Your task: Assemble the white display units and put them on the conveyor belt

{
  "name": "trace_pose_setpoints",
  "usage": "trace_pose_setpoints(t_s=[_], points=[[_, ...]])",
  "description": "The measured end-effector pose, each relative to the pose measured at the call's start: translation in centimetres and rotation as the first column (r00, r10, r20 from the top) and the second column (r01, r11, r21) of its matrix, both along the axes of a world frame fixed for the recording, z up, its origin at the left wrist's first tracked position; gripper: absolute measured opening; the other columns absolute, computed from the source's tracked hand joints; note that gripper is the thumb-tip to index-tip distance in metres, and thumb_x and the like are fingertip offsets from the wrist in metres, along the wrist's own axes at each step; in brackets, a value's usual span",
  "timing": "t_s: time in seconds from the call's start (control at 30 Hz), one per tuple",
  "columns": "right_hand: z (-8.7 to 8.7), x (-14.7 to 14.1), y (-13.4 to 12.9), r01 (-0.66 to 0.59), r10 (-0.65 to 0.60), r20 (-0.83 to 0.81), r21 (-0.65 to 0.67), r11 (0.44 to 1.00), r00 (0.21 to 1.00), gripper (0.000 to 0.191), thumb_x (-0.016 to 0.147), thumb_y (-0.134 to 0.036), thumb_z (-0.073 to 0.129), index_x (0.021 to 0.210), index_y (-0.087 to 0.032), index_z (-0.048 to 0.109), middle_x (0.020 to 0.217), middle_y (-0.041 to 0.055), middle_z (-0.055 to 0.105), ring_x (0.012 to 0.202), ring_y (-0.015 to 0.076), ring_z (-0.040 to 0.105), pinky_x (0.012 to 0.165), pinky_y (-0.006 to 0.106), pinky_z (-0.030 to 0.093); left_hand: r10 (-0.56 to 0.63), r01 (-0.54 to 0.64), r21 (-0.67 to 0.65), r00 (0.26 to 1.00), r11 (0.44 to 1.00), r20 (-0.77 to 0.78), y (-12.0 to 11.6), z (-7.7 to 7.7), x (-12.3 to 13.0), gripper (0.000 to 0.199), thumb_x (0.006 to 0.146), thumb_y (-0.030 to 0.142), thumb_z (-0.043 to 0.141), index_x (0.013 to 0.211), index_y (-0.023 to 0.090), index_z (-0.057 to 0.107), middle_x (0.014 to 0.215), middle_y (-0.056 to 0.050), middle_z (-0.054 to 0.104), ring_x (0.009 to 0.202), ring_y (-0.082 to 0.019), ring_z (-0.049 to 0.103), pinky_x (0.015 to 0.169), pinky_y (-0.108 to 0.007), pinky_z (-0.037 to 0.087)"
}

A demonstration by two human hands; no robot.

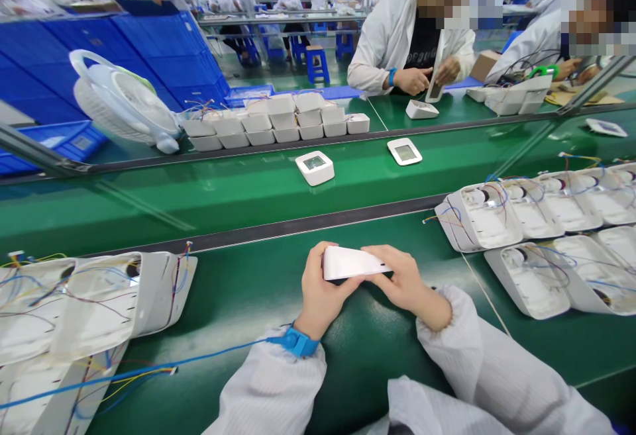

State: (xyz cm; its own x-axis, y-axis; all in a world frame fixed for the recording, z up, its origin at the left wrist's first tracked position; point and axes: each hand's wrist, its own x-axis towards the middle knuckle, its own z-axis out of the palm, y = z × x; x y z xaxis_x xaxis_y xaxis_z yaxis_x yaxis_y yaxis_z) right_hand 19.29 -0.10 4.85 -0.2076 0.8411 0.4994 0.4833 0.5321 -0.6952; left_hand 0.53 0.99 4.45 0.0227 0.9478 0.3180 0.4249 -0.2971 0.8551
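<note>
Between my two hands I hold a white wedge-shaped plastic housing (pixel 352 263) just above the green table. My left hand (pixel 320 289) grips its left end, with the thumb underneath along the near edge. The right end is gripped by my right hand (pixel 397 279), fingers on top and thumb below. A small dark slot shows near that end; the far side of the housing is hidden from me. Around my left wrist is a blue strap (pixel 301 342) with a blue cord (pixel 218 353) running off to the left.
White open housings with loose wires stand at left (pixel 159 296) and right (pixel 487 216). On the green belt ahead lie two white units with screens, one left (pixel 315 167) and one right (pixel 405 151). Across it are stacked white housings (pixel 275 124), a fan (pixel 126 100) and a co-worker (pixel 387 44).
</note>
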Motion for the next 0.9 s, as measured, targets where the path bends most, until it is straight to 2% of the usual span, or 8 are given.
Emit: trace_pose_setpoints(t_s=[0.3, 0.43, 0.5, 0.57, 0.63, 0.7, 0.8, 0.9], points=[[0.1, 0.4, 0.9, -0.071, 0.072, 0.036, -0.024, 0.997, 0.997, 0.035, 0.094, -0.043, 0.055, 0.124, -0.024, 0.061, 0.111, 0.0087, 0.072, 0.098, 0.0229, 0.068, 0.084, 0.036, 0.055, 0.035, -0.035, 0.000, 0.999, 0.999, 0.019, 0.3, -0.5, 0.2, 0.055, 0.069, 0.040, 0.080, 0.111, 0.022, 0.049, 0.102, -0.004, 0.059, 0.091, -0.020, 0.060, 0.082, -0.033, 0.051], [-0.1, 0.7, 1.3, -0.091, 0.093, 0.079, -0.029, 0.995, 0.993, 0.038, 0.094, -0.042, 0.056, 0.127, -0.023, 0.058, 0.113, 0.0093, 0.070, 0.100, 0.0226, 0.067, 0.086, 0.036, 0.054, 0.024, -0.022, -0.030, 0.999, 0.999, 0.040, 0.5, -0.9, 0.1, 0.058, 0.070, 0.040, 0.078, 0.117, 0.022, 0.048, 0.110, -0.006, 0.060, 0.099, -0.023, 0.061, 0.087, -0.036, 0.051], [-0.3, 1.1, 1.6, -0.080, 0.082, 0.118, -0.018, 0.997, 0.990, 0.039, 0.094, -0.041, 0.056, 0.128, -0.023, 0.057, 0.114, 0.0097, 0.070, 0.101, 0.0230, 0.067, 0.087, 0.036, 0.054, -0.018, 0.020, -0.035, 0.999, 0.999, 0.044, 0.6, -1.0, 0.0, 0.063, 0.074, 0.041, 0.076, 0.125, 0.022, 0.046, 0.120, -0.009, 0.059, 0.110, -0.025, 0.060, 0.094, -0.040, 0.049], [-0.6, 1.7, 2.0, -0.013, 0.017, 0.158, -0.026, 1.000, 0.987, 0.037, 0.095, -0.041, 0.054, 0.126, -0.022, 0.058, 0.115, 0.0103, 0.069, 0.102, 0.0241, 0.067, 0.088, 0.037, 0.053, -0.072, 0.073, -0.016, 0.996, 0.997, 0.051, 0.7, -1.3, 0.0, 0.068, 0.080, 0.043, 0.071, 0.137, 0.023, 0.039, 0.135, -0.012, 0.053, 0.125, -0.028, 0.053, 0.105, -0.044, 0.044], [-1.1, 2.5, 2.4, 0.117, -0.101, 0.175, -0.086, 0.989, 0.979, 0.036, 0.095, -0.042, 0.052, 0.123, -0.021, 0.060, 0.112, 0.0099, 0.071, 0.096, 0.0245, 0.069, 0.083, 0.035, 0.053, -0.108, 0.107, 0.014, 0.993, 0.994, 0.051, 0.7, -1.6, 0.2, 0.073, 0.085, 0.044, 0.066, 0.145, 0.024, 0.031, 0.146, -0.015, 0.044, 0.136, -0.029, 0.045, 0.111, -0.047, 0.039], [-1.8, 3.3, 3.0, 0.271, -0.248, 0.127, -0.209, 0.940, 0.960, 0.037, 0.094, -0.045, 0.050, 0.118, -0.020, 0.064, 0.097, 0.0076, 0.073, 0.080, 0.0233, 0.070, 0.072, 0.033, 0.054, -0.104, 0.103, 0.029, 0.994, 0.994, 0.034, 0.7, -1.9, 0.3, 0.072, 0.087, 0.042, 0.064, 0.147, 0.024, 0.028, 0.150, -0.016, 0.040, 0.139, -0.030, 0.040, 0.111, -0.049, 0.038], [-2.7, 4.0, 3.8, 0.385, -0.406, 0.020, -0.361, 0.849, 0.914, 0.045, 0.095, -0.054, 0.044, 0.100, -0.017, 0.070, 0.067, 0.0034, 0.068, 0.055, 0.0201, 0.062, 0.053, 0.030, 0.048, -0.102, 0.102, 0.002, 0.995, 0.995, -0.012, 0.8, -2.1, 0.6, 0.061, 0.089, 0.036, 0.061, 0.143, 0.024, 0.034, 0.147, -0.015, 0.042, 0.139, -0.028, 0.040, 0.110, -0.050, 0.040], [-3.2, 3.9, 5.5, 0.408, -0.448, -0.021, -0.377, 0.831, 0.894, 0.058, 0.095, -0.062, 0.036, 0.081, -0.015, 0.068, 0.054, 0.0024, 0.061, 0.043, 0.0172, 0.053, 0.040, 0.027, 0.039, -0.140, 0.139, -0.026, 0.990, 0.990, -0.029, 0.8, -1.8, 0.7, 0.049, 0.089, 0.031, 0.060, 0.135, 0.022, 0.045, 0.143, -0.014, 0.047, 0.136, -0.026, 0.045, 0.113, -0.049, 0.039]])
